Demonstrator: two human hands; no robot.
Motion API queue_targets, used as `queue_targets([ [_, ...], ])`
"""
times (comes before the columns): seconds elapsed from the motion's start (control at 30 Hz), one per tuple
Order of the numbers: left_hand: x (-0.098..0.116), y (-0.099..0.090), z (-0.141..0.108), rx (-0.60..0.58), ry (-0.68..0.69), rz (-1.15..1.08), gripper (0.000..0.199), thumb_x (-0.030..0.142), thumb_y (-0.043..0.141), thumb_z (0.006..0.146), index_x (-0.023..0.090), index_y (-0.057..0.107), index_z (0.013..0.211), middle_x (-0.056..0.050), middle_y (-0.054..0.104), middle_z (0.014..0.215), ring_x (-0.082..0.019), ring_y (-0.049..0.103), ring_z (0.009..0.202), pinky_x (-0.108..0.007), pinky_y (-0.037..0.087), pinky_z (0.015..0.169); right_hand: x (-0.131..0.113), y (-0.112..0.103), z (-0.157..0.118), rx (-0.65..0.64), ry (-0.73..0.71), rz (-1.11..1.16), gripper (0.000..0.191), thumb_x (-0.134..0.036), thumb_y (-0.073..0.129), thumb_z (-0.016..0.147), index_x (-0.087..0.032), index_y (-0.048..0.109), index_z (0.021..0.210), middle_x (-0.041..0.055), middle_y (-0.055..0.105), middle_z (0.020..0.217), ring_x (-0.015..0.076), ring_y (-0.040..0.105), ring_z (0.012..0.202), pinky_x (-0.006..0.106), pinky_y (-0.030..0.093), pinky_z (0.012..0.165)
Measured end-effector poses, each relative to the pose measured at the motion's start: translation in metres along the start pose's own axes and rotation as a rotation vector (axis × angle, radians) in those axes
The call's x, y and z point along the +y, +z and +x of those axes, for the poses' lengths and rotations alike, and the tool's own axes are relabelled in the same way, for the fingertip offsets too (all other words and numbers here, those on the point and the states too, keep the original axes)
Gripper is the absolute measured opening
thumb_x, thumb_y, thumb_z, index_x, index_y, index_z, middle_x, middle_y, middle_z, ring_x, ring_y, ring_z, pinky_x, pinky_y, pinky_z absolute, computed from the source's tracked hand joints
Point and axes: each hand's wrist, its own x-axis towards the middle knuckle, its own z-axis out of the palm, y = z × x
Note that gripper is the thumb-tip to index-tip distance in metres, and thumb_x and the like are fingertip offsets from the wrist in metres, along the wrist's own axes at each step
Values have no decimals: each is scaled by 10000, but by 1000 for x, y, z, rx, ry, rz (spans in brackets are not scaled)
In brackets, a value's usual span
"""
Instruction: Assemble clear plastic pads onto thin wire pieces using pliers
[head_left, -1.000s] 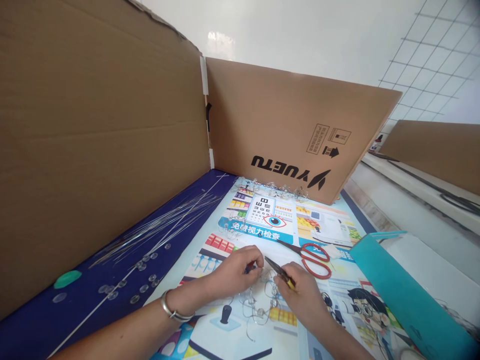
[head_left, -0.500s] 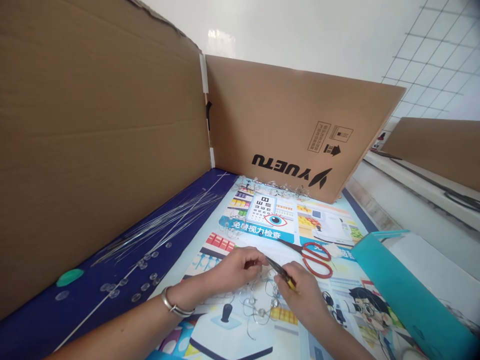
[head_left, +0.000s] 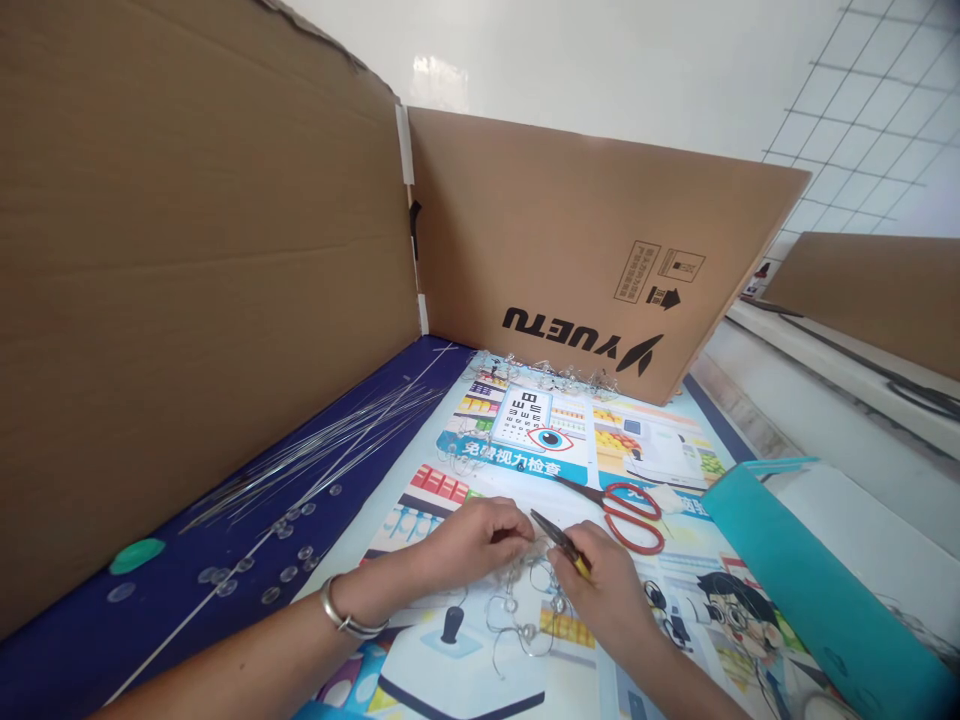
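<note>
My left hand (head_left: 480, 538), with a silver bangle on its wrist, is closed in a pinch on a thin wire piece strung with clear beads (head_left: 528, 631). The loops of that piece trail below the fingers, over the printed sheet. Wrapped round dark-jawed pliers with yellow on the handle (head_left: 561, 543) is my right hand (head_left: 606, 580). The plier jaws point up and left, their tip just beside my left fingertips. Whether the jaws touch the wire is too small to tell. Red-handled scissors (head_left: 630, 515) lie just beyond my right hand.
Loose straight wires (head_left: 322, 445) and scattered clear beads (head_left: 289, 574) lie on the dark blue surface at left, near a green piece (head_left: 137, 556). More beaded wire pieces (head_left: 555, 378) sit along the cardboard wall (head_left: 570, 230). A teal box (head_left: 817, 590) stands at right.
The plier tip has drawn slightly apart from my left fingertips. The hanging beaded loops have shifted a little to the right. Both hands keep nearly the same place.
</note>
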Motion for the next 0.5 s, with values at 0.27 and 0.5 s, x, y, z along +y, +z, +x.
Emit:
queue_targets([
  [0.27,2,5,-4,27,133,247,165,113,480,819,171,614,742,-2,603,701,-115,544,669,-206,379,598,0,1,-1,4,-15,0,145,-303,455,829,-207,477,722,4,493,736,159,468,723,260,332,626],
  [0.5,3,4,-5,10,135,269,157,163,477,863,185,632,848,-16,612,766,-126,563,726,-215,413,653,3,4,-1,21,-13,11,153,-316,458,828,-210,468,718,1,489,731,158,465,715,261,332,620],
])
